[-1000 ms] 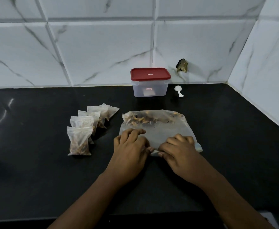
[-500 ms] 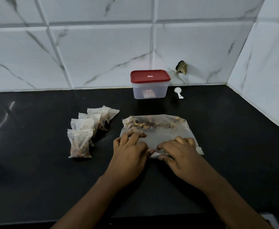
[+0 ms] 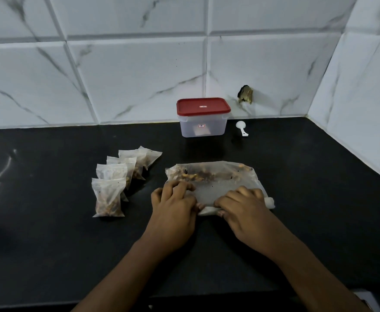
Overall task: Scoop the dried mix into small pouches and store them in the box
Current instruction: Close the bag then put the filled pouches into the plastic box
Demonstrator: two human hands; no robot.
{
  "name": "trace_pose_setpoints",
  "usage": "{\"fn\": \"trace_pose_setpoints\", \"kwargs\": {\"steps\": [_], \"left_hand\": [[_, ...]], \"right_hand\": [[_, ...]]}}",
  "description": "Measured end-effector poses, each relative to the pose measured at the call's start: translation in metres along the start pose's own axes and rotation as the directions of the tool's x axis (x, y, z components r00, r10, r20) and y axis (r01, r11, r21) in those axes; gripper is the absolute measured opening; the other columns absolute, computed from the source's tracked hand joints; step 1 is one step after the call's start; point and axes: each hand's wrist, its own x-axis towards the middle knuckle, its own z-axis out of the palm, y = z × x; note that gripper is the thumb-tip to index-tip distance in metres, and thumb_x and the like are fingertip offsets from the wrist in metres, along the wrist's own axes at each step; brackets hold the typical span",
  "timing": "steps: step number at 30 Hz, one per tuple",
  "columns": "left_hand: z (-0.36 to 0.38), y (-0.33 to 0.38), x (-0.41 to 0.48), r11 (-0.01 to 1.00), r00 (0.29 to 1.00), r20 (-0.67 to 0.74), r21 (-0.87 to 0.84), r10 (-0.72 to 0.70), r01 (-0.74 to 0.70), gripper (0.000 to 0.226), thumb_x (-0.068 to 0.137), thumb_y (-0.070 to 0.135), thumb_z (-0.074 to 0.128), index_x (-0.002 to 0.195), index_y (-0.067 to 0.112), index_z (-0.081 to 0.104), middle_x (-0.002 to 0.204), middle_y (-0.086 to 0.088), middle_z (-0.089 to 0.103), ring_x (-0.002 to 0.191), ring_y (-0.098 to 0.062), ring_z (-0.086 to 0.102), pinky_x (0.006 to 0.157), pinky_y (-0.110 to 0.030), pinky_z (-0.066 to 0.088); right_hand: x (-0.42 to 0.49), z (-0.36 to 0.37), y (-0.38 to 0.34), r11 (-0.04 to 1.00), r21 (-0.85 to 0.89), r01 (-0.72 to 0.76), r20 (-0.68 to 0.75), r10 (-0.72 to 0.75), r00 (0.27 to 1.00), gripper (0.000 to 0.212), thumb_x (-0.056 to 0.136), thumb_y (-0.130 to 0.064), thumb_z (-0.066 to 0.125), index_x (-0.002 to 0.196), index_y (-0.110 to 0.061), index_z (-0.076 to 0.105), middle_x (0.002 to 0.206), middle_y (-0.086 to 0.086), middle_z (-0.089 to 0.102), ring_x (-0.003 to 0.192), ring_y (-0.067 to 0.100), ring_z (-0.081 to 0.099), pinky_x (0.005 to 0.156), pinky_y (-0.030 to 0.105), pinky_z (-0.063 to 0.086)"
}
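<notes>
A large clear bag [image 3: 218, 179] with a little dried mix at its far end lies flat on the black counter. Both hands sit on its near edge, which is rolled up. My left hand [image 3: 174, 204] curls its fingers over the left part of the roll. My right hand [image 3: 244, 207] grips the right part. Several small filled pouches [image 3: 117, 179] lie in an overlapping row to the left. The clear box with a shut red lid [image 3: 203, 117] stands by the back wall. A white scoop [image 3: 241, 128] lies to the right of it.
The black counter [image 3: 49, 233] ends in white marble-look tiled walls at the back and right. A dark hole in the tile [image 3: 245, 96] sits above the scoop. The counter's front edge runs along the bottom of the view.
The near edge of the large bag has been rolled a little further toward the mix, and both hands have moved forward with it.
</notes>
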Motion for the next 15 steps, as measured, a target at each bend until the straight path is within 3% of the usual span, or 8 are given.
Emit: {"fn": "trace_pose_setpoints", "kwargs": {"steps": [4,8,12,15], "left_hand": [[0.0002,0.0011,-0.0039,1.000,0.996,-0.084,-0.009,-0.018,0.017,0.033,0.099,0.057,0.042,0.118,0.036,0.059,0.146,0.013,0.040,0.147,-0.014,0.019,0.112,-0.037,0.017],[0.0029,-0.0037,-0.0046,0.999,0.986,-0.162,0.007,0.033,-0.032,0.033,0.094,0.061,0.048,0.102,0.037,0.070,0.146,0.011,0.050,0.145,-0.018,0.027,0.105,-0.037,0.017],[-0.0018,-0.0010,-0.0058,0.999,0.999,-0.038,0.037,-0.004,0.005,0.052,0.089,0.075,0.038,0.110,0.039,0.068,0.156,0.011,0.036,0.149,-0.017,0.015,0.111,-0.040,0.014],[-0.0031,0.0015,-0.0051,1.000,1.000,-0.015,0.024,0.000,0.000,0.034,0.098,0.058,0.046,0.113,0.036,0.068,0.159,0.010,0.031,0.151,-0.016,0.007,0.116,-0.043,0.012]], "right_hand": [[-0.0007,-0.0024,0.0011,1.000,-0.014,0.025,0.003,-0.025,1.000,0.026,0.100,-0.030,0.047,0.118,-0.038,0.065,0.112,-0.017,0.054,0.110,0.009,0.046,0.091,0.033,0.027],[0.0002,-0.0036,0.0000,1.000,0.011,0.004,0.043,-0.004,0.999,0.023,0.104,-0.026,0.048,0.119,-0.037,0.061,0.115,-0.018,0.049,0.113,0.008,0.042,0.095,0.031,0.026],[0.0020,-0.0007,-0.0008,0.999,0.029,-0.025,0.002,0.025,1.000,0.022,0.106,-0.030,0.045,0.122,-0.037,0.058,0.118,-0.020,0.056,0.115,0.008,0.047,0.098,0.033,0.028],[-0.0014,-0.0001,0.0010,0.999,0.045,-0.020,-0.058,0.023,0.998,0.025,0.103,-0.046,0.042,0.118,-0.039,0.060,0.119,-0.020,0.054,0.115,0.008,0.044,0.095,0.034,0.029]]}}
